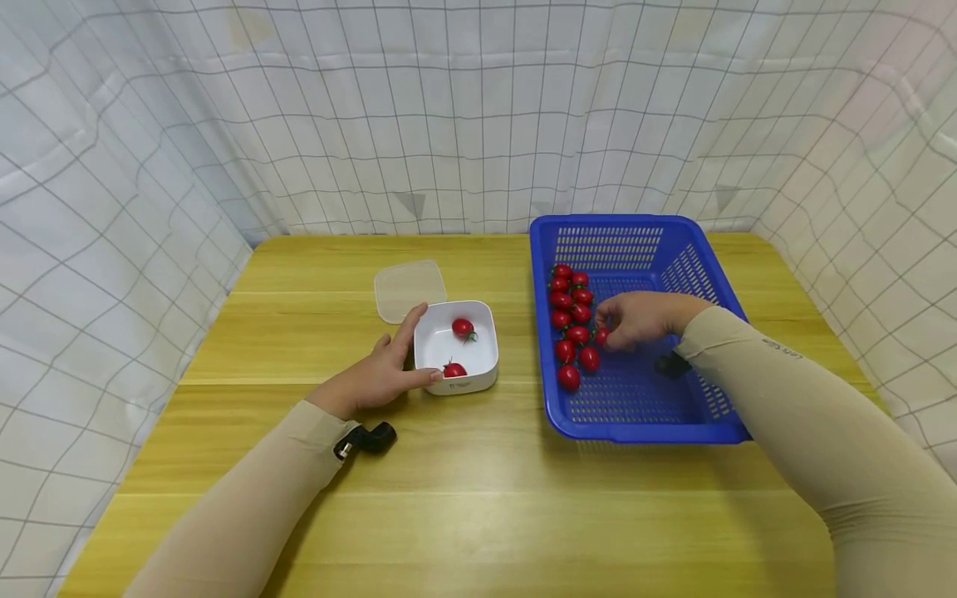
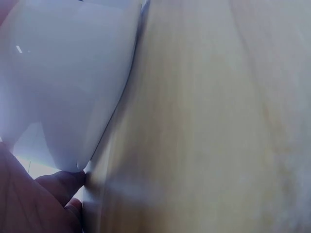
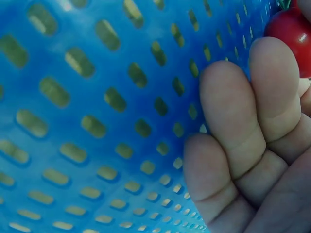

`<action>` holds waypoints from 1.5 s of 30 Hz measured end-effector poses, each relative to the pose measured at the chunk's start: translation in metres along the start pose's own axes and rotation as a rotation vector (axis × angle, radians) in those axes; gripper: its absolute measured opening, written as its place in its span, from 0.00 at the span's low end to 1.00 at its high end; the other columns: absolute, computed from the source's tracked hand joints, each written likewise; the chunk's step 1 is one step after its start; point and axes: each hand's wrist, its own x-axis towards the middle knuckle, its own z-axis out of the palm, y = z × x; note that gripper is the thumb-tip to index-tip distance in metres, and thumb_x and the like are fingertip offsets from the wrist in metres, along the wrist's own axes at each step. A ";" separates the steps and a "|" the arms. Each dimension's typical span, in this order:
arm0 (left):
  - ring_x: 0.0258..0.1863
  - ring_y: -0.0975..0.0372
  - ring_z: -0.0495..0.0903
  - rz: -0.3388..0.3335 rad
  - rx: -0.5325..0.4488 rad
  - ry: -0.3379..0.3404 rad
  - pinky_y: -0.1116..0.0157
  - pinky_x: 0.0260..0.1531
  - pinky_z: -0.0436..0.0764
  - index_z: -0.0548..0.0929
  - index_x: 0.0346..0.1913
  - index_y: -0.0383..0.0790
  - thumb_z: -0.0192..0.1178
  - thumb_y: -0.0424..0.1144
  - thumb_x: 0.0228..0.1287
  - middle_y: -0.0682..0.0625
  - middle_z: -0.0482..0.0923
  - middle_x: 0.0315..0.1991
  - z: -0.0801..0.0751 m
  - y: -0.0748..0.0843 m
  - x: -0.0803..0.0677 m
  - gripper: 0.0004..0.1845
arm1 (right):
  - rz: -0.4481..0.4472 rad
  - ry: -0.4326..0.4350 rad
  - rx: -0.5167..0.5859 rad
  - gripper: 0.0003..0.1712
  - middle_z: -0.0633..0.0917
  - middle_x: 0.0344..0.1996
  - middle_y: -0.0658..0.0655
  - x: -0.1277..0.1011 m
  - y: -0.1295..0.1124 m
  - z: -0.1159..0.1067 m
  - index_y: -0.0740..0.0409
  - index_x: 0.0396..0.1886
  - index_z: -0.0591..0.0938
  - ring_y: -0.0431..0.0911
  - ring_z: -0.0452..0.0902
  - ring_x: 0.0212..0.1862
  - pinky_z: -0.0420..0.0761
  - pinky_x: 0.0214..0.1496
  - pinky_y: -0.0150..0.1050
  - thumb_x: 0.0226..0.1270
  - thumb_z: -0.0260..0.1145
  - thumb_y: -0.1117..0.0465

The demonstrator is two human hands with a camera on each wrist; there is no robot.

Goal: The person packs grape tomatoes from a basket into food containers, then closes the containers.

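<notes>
In the head view a white square container (image 1: 489, 374) stands on the table with two cherry tomatoes (image 1: 463, 328) inside, green stems on. My left hand (image 1: 377, 372) grips its left side, thumb at the near rim and forefinger by the far left corner. The left wrist view shows the container's smooth wall (image 2: 73, 77) beside the fingers. Inside the blue basket (image 1: 549, 407), my right hand (image 1: 643, 320) pinches a cherry tomato (image 1: 601, 335) between thumb and forefinger. In the right wrist view that red tomato (image 3: 289, 39) shows at the upper right, partly hidden by the fingers.
Several more cherry tomatoes (image 1: 561, 300) lie in rows along the basket's left side. A translucent flat lid (image 1: 409, 289) rests on the wooden table (image 1: 478, 515) behind the container. White grid-patterned curtains (image 1: 463, 124) enclose the table's back and sides.
</notes>
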 end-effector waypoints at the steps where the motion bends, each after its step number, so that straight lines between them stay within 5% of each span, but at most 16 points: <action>1: 0.83 0.32 0.37 -0.003 0.000 0.001 0.33 0.80 0.32 0.33 0.86 0.54 0.65 0.59 0.70 0.43 0.49 0.86 0.000 0.000 0.000 0.58 | -0.001 0.000 0.000 0.09 0.79 0.22 0.48 0.000 0.000 0.000 0.57 0.37 0.78 0.42 0.76 0.27 0.76 0.33 0.36 0.58 0.69 0.63; 28: 0.83 0.38 0.51 0.033 -0.005 -0.012 0.36 0.80 0.28 0.33 0.86 0.53 0.65 0.58 0.70 0.43 0.48 0.86 -0.001 0.000 0.000 0.58 | -0.046 0.023 -0.044 0.13 0.80 0.23 0.47 -0.009 -0.004 -0.012 0.56 0.42 0.83 0.40 0.72 0.27 0.73 0.32 0.35 0.57 0.74 0.63; 45: 0.84 0.38 0.49 0.029 0.002 -0.012 0.36 0.80 0.27 0.33 0.86 0.52 0.65 0.58 0.71 0.42 0.45 0.87 -0.001 0.000 -0.001 0.58 | -0.119 0.158 -0.137 0.19 0.80 0.21 0.47 -0.038 -0.056 -0.037 0.56 0.53 0.83 0.39 0.71 0.24 0.72 0.32 0.35 0.62 0.74 0.62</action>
